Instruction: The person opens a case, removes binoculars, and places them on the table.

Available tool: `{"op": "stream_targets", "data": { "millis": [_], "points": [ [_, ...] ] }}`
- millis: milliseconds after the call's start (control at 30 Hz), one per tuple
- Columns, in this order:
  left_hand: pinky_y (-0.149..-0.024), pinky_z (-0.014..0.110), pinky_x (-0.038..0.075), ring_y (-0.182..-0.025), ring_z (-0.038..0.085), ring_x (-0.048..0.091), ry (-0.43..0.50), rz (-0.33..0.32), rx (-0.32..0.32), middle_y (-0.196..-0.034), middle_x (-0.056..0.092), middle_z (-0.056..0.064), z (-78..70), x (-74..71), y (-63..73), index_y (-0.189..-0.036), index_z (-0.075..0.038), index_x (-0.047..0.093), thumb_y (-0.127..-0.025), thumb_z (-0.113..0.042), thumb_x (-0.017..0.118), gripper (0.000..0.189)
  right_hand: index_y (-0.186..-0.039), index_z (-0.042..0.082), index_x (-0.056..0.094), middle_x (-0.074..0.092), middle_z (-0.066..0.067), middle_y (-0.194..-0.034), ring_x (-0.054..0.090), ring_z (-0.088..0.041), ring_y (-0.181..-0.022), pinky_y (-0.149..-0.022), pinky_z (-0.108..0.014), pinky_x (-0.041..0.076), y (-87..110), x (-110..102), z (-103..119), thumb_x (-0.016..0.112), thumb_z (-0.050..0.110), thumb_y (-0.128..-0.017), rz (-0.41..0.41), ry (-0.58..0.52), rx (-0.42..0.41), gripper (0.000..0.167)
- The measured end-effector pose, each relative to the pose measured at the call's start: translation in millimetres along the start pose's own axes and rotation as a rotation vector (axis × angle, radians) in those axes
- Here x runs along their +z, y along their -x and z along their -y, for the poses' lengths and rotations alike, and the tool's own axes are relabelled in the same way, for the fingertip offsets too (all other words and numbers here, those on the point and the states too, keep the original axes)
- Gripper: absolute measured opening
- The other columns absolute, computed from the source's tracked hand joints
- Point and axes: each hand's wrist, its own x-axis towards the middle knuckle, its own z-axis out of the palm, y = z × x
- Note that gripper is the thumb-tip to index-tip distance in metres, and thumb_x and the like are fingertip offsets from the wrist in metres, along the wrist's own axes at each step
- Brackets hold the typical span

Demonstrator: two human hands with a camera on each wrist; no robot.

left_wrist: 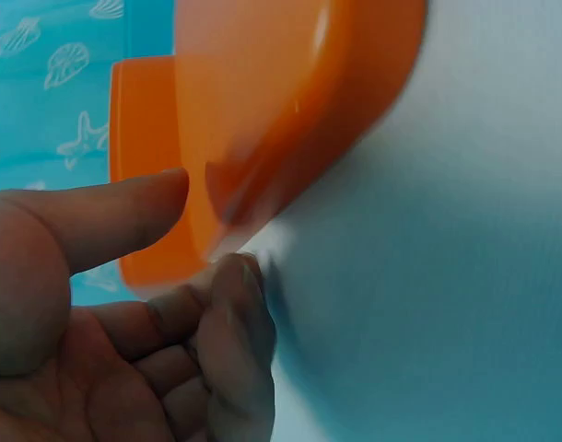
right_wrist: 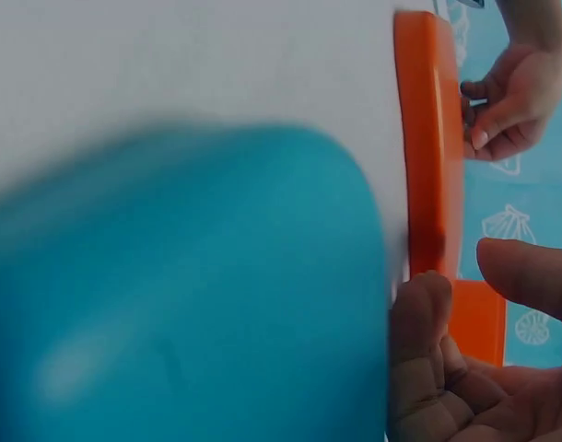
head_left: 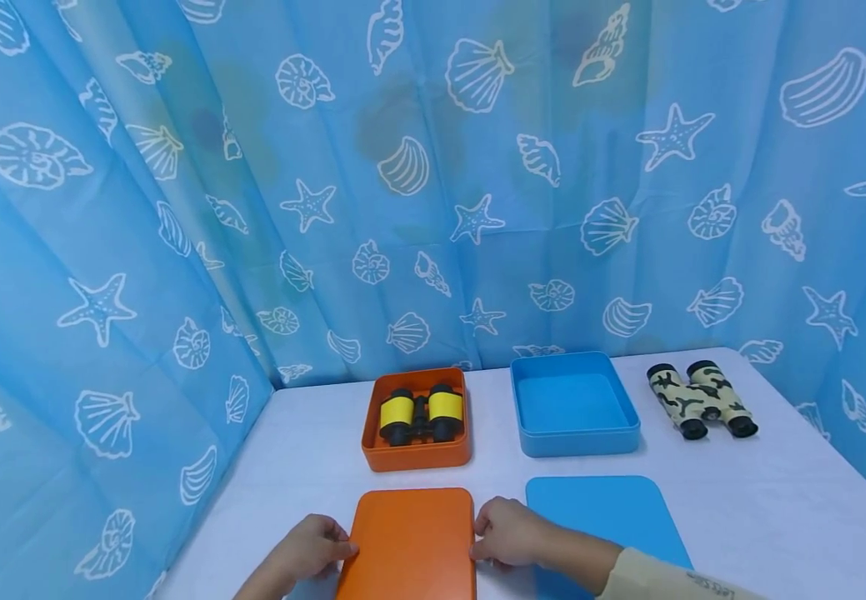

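Observation:
An orange lid [head_left: 410,542] lies flat on the white table [head_left: 778,500] at the near edge. My left hand [head_left: 338,546] holds its left side; in the left wrist view the thumb [left_wrist: 124,216] and curled fingers [left_wrist: 235,285] pinch the lid's rim [left_wrist: 290,83]. My right hand [head_left: 478,537] grips the lid's right side, with its fingers [right_wrist: 424,313] against the lid's edge [right_wrist: 428,138]. Behind the lid stands an open orange box [head_left: 416,454] holding yellow-and-black binoculars [head_left: 421,412].
A blue lid [head_left: 605,517] lies flat just right of my right hand, large and blurred in the right wrist view [right_wrist: 189,285]. An empty blue box [head_left: 573,404] stands behind it. Camouflage binoculars [head_left: 701,398] lie at the far right. Blue seashell curtains [head_left: 433,167] enclose the table.

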Motion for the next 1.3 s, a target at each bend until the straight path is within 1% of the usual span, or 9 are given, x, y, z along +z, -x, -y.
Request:
{"op": "stream_targets", "data": {
  "millis": [133,233,333,467,567,767,967,1167,1300],
  "points": [
    [-0.067,0.034,0.05,-0.07,0.021,0.054,-0.208,-0.087,-0.026,-0.077,0.058,0.006,-9.0,3.3,-2.8,-0.093,-0.006,0.063,-0.087,-0.037,0.073,0.033,-0.096,0.005,0.066,0.063,-0.006,-0.07,0.059,-0.02,-0.059,-0.054,-0.028,0.047,-4.3,-9.6,1.2,0.075,0.016,-0.085,0.014,0.0,-0.039,0.017],
    [-0.067,0.035,0.052,-0.07,0.021,0.054,-0.268,-0.127,0.019,-0.079,0.059,0.005,-20.6,0.7,-10.6,-0.099,-0.006,0.065,-0.086,-0.039,0.073,0.036,-0.098,0.005,0.068,0.063,-0.004,-0.073,0.059,-0.019,-0.064,-0.058,-0.03,0.05,-10.3,-19.6,4.5,0.074,0.016,-0.086,0.007,0.018,-0.087,0.016],
    [-0.07,0.039,0.055,-0.076,0.021,0.057,-0.264,-0.173,0.135,-0.087,0.062,0.005,-33.0,-4.6,-23.8,-0.108,-0.006,0.065,-0.087,-0.039,0.072,0.04,-0.1,0.006,0.07,0.062,0.0,-0.077,0.058,-0.018,-0.07,-0.063,-0.031,0.052,-17.0,-30.6,10.9,0.074,0.016,-0.086,-0.041,0.055,-0.141,0.018],
    [-0.089,0.049,0.052,-0.105,0.026,0.058,-0.263,-0.278,0.297,-0.118,0.061,0.011,-44.1,-7.8,-45.8,-0.128,-0.006,0.058,-0.088,-0.048,0.068,0.059,-0.099,0.007,0.069,0.061,0.003,-0.08,0.056,-0.018,-0.075,-0.064,-0.031,0.053,-27.3,-44.7,20.8,0.074,0.016,-0.087,-0.157,0.125,-0.214,0.015],
    [-0.1,0.055,0.042,-0.127,0.033,0.046,-0.286,-0.343,0.397,-0.14,0.048,0.016,-51.5,-10.5,-60.8,-0.141,-0.005,0.048,-0.088,-0.057,0.063,0.076,-0.102,0.007,0.07,0.062,0.001,-0.086,0.057,-0.018,-0.08,-0.067,-0.032,0.055,-41.8,-52.3,30.1,0.074,0.018,-0.087,-0.25,0.197,-0.238,0.018],
    [-0.112,0.057,0.02,-0.145,0.036,0.016,-0.407,-0.399,0.582,-0.156,0.027,0.017,-68.9,-22.4,-87.5,-0.153,-0.003,0.027,-0.086,-0.07,0.053,0.099,-0.119,0.006,0.066,0.061,-0.008,-0.119,0.058,-0.023,-0.104,-0.089,-0.04,0.053,-83.0,-52.2,58.7,0.071,0.027,-0.09,-0.365,0.414,-0.269,0.037],
    [-0.116,0.05,0.006,-0.147,0.035,0.003,-0.555,-0.357,0.603,-0.161,0.013,0.016,-70.6,-25.2,-113.0,-0.155,-0.001,0.015,-0.085,-0.076,0.045,0.107,-0.129,0.005,0.061,0.053,-0.01,-0.132,0.054,-0.026,-0.114,-0.095,-0.043,0.049,-113.7,-41.9,68.7,0.074,0.034,-0.087,-0.387,0.573,-0.253,0.052],
    [-0.116,0.05,0.002,-0.147,0.033,0.001,-0.534,-0.331,0.548,-0.161,0.011,0.014,-63.5,-24.4,-123.0,-0.155,-0.002,0.013,-0.082,-0.081,0.04,0.111,-0.13,0.005,0.059,0.052,-0.009,-0.13,0.051,-0.024,-0.114,-0.097,-0.042,0.048,-134.2,-36.2,65.1,0.08,0.04,-0.08,-0.39,0.637,-0.222,0.064],
    [-0.116,0.051,0.002,-0.147,0.033,0.001,-0.519,-0.343,0.555,-0.161,0.011,0.014,-65.1,-25.2,-127.5,-0.155,-0.001,0.013,-0.08,-0.084,0.039,0.115,-0.13,0.007,0.059,0.051,-0.01,-0.134,0.047,-0.026,-0.121,-0.1,-0.045,0.045,-145.2,-36.7,64.7,0.081,0.044,-0.077,-0.397,0.654,-0.242,0.068]
  ]
}}
